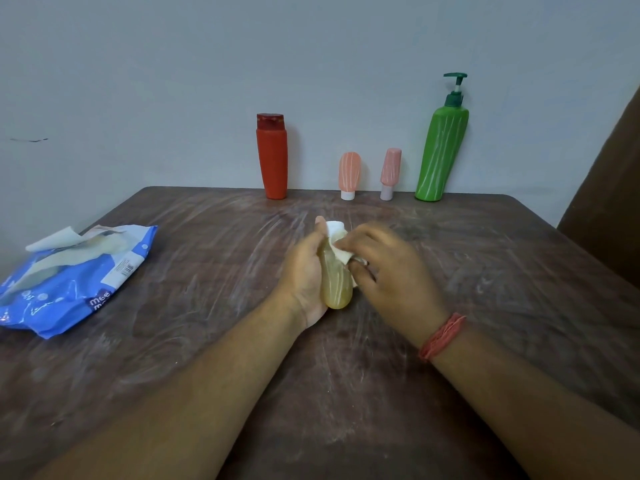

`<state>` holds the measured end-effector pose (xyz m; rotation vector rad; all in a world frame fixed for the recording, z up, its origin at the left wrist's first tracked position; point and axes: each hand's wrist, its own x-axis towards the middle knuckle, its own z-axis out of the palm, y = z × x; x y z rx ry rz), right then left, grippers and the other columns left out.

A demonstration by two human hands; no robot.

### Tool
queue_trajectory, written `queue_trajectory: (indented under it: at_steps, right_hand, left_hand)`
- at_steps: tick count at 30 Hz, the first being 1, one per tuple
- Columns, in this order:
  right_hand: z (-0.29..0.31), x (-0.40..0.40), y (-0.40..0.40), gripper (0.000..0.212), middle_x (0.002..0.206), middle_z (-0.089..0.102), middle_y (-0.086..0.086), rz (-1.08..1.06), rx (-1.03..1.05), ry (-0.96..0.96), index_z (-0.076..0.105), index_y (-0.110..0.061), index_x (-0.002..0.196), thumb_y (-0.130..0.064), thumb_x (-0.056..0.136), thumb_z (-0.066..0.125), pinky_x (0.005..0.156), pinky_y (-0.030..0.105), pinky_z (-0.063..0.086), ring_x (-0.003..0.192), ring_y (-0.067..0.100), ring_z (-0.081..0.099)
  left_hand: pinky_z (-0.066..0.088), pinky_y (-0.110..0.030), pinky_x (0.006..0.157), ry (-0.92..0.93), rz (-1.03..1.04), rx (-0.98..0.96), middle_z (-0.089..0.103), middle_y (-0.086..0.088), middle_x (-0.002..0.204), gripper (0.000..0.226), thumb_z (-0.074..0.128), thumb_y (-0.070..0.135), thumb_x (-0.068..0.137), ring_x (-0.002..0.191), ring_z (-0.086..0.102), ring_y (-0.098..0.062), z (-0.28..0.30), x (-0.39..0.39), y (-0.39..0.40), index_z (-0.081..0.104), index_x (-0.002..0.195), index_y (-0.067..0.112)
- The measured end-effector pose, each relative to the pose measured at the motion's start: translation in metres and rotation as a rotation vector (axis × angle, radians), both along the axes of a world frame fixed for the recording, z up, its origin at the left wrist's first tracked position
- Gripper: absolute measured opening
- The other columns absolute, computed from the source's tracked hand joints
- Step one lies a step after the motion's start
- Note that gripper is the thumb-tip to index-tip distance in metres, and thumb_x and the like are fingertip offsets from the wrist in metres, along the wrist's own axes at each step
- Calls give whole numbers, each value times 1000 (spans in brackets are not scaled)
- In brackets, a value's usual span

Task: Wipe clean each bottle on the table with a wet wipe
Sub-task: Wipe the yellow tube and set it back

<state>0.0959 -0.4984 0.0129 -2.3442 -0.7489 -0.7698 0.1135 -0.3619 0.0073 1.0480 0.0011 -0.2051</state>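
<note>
My left hand (pixel 306 271) grips a small yellowish translucent bottle (pixel 336 287) with a white cap, held over the middle of the table. My right hand (pixel 384 265) pinches a white wet wipe (pixel 341 249) and presses it against the bottle's upper part. Along the wall stand a red bottle (pixel 272 157), two small pink tubes (pixel 349 174) (pixel 390 173) on their white caps, and a tall green pump bottle (pixel 441 150).
A blue pack of wet wipes (pixel 74 282) lies open at the left of the brown, smeared table (pixel 207 306), a wipe sticking out of its flap. A dark brown chair back (pixel 609 188) stands at the right edge.
</note>
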Motion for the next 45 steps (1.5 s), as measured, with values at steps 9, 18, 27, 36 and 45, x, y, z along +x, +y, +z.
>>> queue_trajectory:
  at_steps: [9, 18, 27, 36, 45]
  right_hand:
    - [3, 2, 1, 18, 110, 66, 5, -10, -22, -139, 72, -7, 104, -10, 91, 59, 90, 26, 48, 102, 20, 61]
    - [-1, 2, 0, 15, 106, 66, 2, 50, -70, -126, 71, -11, 105, -12, 91, 68, 89, 18, 44, 101, 14, 59]
    - [1, -1, -2, 18, 107, 64, -4, 67, -112, -19, 70, -15, 109, -16, 91, 69, 79, 1, 36, 92, 3, 55]
    - [6, -1, -5, 25, 111, 63, -2, -38, 1, -70, 69, -15, 116, -12, 91, 67, 85, -1, 33, 97, 3, 54]
    - [0, 1, -8, 37, 124, 58, 1, 157, -226, 9, 67, -13, 124, 0, 90, 61, 88, 24, 51, 107, 14, 59]
  left_hand:
    - [53, -36, 87, -13, -16, -52, 70, -11, 92, 57, 40, 55, 102, 88, 68, -23, 2, 0, -1, 69, 101, 6]
    - [56, -29, 69, 4, -1, -137, 66, -6, 84, 54, 41, 55, 101, 73, 66, -17, 8, 2, 12, 68, 94, 9]
    - [56, -28, 57, 7, 59, -91, 63, -3, 74, 56, 38, 56, 102, 62, 64, -15, 7, 7, 15, 70, 94, 11]
    - [53, -36, 76, -2, 26, -26, 70, -8, 89, 54, 42, 55, 101, 79, 68, -21, 4, 3, 5, 70, 101, 8]
    - [52, -36, 70, 76, 76, -95, 64, -3, 80, 59, 39, 59, 101, 72, 62, -20, 2, 12, 18, 72, 90, 12]
